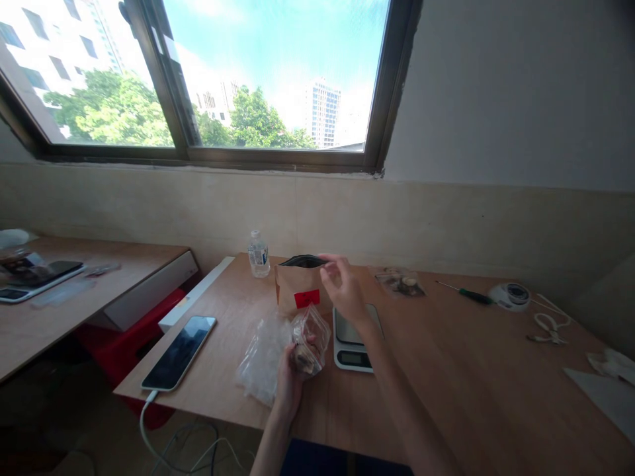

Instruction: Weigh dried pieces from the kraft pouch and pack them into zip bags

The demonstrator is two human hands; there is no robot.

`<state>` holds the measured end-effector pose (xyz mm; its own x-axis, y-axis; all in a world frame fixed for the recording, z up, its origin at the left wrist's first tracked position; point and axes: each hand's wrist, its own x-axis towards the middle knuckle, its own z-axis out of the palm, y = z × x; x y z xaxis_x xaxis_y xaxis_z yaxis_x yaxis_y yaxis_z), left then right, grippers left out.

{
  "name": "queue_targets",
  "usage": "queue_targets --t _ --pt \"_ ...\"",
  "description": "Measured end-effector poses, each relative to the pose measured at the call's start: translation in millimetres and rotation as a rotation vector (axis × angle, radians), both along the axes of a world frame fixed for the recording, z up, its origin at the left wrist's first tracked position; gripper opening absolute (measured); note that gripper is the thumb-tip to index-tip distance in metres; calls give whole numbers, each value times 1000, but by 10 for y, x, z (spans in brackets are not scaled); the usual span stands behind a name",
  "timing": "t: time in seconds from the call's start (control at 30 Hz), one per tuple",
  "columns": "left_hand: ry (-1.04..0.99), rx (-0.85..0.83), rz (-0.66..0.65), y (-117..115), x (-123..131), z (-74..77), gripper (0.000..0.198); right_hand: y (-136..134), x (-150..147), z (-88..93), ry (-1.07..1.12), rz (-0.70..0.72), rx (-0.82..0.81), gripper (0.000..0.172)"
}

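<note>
Brown paper bag (pixel 288 284): left hand (pixel 290 378) grasps clear pouch (pixel 305 361) in front, best kept mouth-up; right hand (pixel 346 289) at bag's rim, hold unclear.

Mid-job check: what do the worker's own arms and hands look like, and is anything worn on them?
The left hand and right hand are ungloved. The left forearm and right forearm are bare as far as they show: no sleeve, watch, cable or marking visible. Dark blue cloth, possibly clothing, shows between them at the bottom edge.
</note>
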<state>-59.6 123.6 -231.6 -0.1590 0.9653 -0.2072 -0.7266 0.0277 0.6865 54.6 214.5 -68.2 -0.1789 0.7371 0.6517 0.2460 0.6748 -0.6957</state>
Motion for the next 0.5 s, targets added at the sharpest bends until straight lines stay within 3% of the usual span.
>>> queue_targets --t 0.07,0.2,0.37,0.5 --pt "-1 25 -7 -2 -1 -16 38 -157 123 -73 9 81 -168 23" --pt "31 60 49 -6 6 -24 39 -406 305 -359 -295 303 -425 27" --pt "88 25 62 -14 21 21 45 -486 256 -723 -345 290 -380 25" --pt "102 57 66 -6 32 7 44 -435 210 -860 -369 409 -331 31"
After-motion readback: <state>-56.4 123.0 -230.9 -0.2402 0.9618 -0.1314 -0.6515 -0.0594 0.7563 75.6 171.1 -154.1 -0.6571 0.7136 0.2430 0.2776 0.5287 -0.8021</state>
